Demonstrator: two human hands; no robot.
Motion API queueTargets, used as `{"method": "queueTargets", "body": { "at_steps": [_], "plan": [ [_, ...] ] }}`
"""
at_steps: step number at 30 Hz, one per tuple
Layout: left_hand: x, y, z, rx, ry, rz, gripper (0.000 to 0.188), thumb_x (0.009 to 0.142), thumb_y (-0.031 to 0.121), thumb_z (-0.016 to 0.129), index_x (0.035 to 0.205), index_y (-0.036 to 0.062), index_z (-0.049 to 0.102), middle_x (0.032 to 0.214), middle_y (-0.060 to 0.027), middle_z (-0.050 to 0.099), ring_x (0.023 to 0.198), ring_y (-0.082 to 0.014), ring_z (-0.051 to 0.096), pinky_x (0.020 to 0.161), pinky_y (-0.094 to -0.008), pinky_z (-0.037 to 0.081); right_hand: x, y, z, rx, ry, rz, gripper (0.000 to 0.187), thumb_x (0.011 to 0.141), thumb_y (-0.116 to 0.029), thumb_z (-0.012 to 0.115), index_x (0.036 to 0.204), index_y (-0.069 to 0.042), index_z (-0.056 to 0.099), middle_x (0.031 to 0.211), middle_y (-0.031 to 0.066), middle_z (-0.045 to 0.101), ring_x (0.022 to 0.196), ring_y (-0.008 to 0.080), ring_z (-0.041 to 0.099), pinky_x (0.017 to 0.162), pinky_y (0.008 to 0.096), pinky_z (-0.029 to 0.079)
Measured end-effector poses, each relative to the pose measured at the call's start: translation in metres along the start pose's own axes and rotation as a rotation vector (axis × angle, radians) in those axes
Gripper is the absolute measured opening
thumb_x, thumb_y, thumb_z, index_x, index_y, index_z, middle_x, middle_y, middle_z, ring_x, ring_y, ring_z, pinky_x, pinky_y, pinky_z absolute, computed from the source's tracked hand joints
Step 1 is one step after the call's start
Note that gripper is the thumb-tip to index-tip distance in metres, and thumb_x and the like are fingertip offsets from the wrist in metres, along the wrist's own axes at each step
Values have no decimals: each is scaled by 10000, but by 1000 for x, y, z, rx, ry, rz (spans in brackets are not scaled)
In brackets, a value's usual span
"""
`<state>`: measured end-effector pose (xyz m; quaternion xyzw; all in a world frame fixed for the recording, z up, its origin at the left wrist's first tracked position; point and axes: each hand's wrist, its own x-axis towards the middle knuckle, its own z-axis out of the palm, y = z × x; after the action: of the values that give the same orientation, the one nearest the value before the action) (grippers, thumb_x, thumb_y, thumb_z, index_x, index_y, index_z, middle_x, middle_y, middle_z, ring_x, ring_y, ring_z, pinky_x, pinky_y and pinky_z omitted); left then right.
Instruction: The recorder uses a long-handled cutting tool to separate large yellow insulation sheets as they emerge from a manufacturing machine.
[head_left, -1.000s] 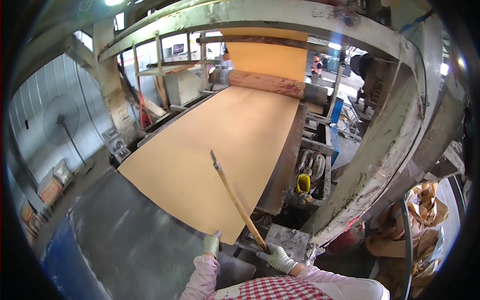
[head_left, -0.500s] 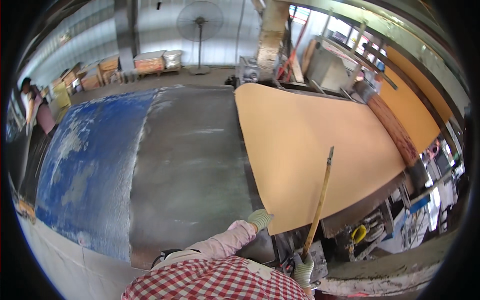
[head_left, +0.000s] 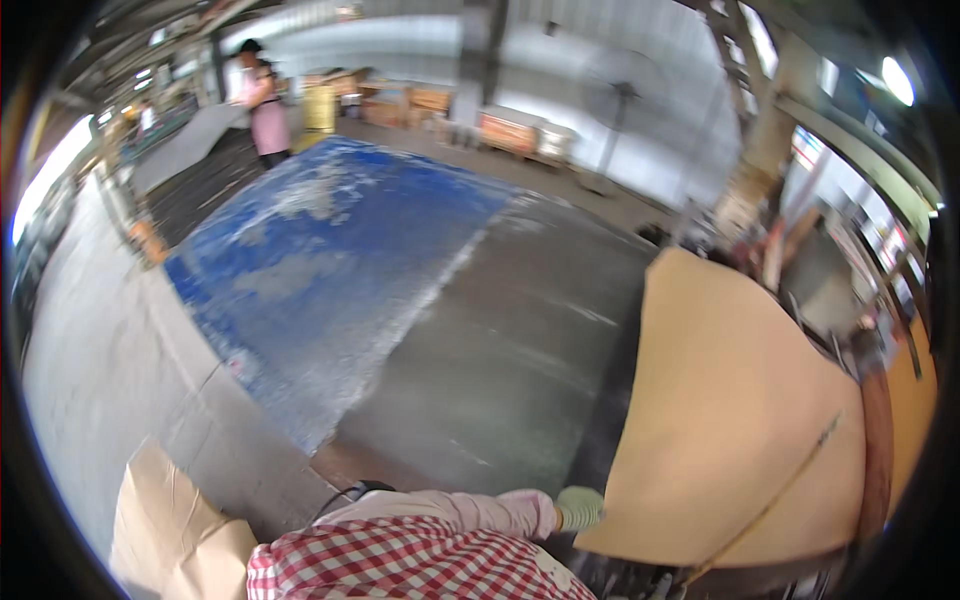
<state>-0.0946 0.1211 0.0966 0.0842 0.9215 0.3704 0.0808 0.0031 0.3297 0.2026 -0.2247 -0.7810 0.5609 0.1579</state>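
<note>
My left hand (head_left: 580,507), in a pale green glove with a pink sleeve, lies curled at the near left corner of a large tan sheet (head_left: 740,420); blur hides whether it grips the sheet's edge. A long thin wooden stick (head_left: 775,495) slants across the sheet from the lower edge up to the right. The hand holding the stick is out of the picture. The sheet lies on the right side of a wide grey metal table (head_left: 500,340).
The table's left half is blue with worn white patches (head_left: 320,250). A person in a pink apron (head_left: 262,100) stands at its far end. Brown cardboard (head_left: 170,520) lies at my lower left on the concrete floor (head_left: 90,340). A standing fan (head_left: 620,100) and crates are at the back.
The view has swung further left: the sheet and stick have slid to the right edge, my right hand has left the picture, and the blue table half now fills the middle.
</note>
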Motion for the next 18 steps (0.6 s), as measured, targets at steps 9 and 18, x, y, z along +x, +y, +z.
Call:
{"method": "queueTargets", "body": {
  "at_steps": [9,18],
  "plan": [
    [2,41,-51,-88,157,130,257,702,256,538,673,17,628,660,-202,588,615,-366,583,550,-454,445,47,22,38,-140,-115,-21,342,804,-256,578,853,81,553,682,109,545,582,201,455,544,337,405],
    [-51,13,-88,-198,-6,-74,286,714,284,548,766,11,617,729,-196,604,671,-375,582,585,-434,453,24,26,75,155,-441,332,104,809,-110,545,826,-31,480,613,24,458,459,112,382,399,261,322]
  ]
}}
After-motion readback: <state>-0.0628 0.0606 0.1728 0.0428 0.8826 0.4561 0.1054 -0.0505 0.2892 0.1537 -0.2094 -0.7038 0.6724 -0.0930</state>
